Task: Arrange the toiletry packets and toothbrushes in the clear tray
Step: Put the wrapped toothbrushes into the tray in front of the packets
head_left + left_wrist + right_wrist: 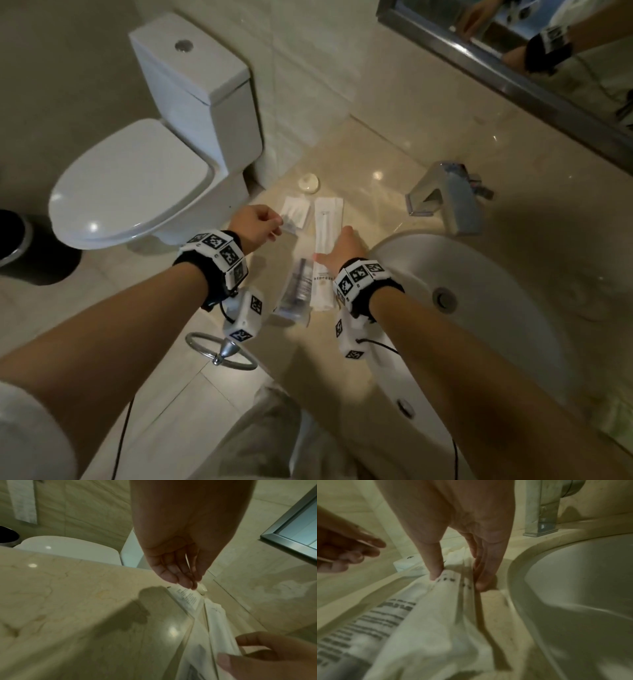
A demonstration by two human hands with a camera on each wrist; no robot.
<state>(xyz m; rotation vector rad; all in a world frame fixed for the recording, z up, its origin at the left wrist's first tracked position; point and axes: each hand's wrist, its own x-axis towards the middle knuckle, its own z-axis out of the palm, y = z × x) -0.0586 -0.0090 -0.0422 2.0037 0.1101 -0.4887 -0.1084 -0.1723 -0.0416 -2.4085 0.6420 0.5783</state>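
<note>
1. On the far left stand a dark waste bin and a white toilet. Both are off the beige marble counter and play no part in the work.
2. Our left hand hovers over the left end of the counter, fingers loosely curled. In the left wrist view the fingertips hang just above the small square packet; we cannot tell whether they touch it, and they hold nothing that we can see.
3. Near the counter's front edge lies the clear tray, with a printed packet showing through it. Its walls are hard to trace, so we cannot say how many packets sit inside.
4. Just right of it, our right hand reaches down over the long white toothbrush packet. Thumb and fingers straddle the wrapper and pinch it from both sides.
5. We judge the step to be gathering the wrapped toothbrushes; next comes lifting this one and laying it lengthwise in the tray, which needs a light, level pinch on thin crinkly paper.
6. Behind sits a small round white cap or soap. Farther right are the chrome faucet and the white basin, whose rim crowds the right hand.
</note>
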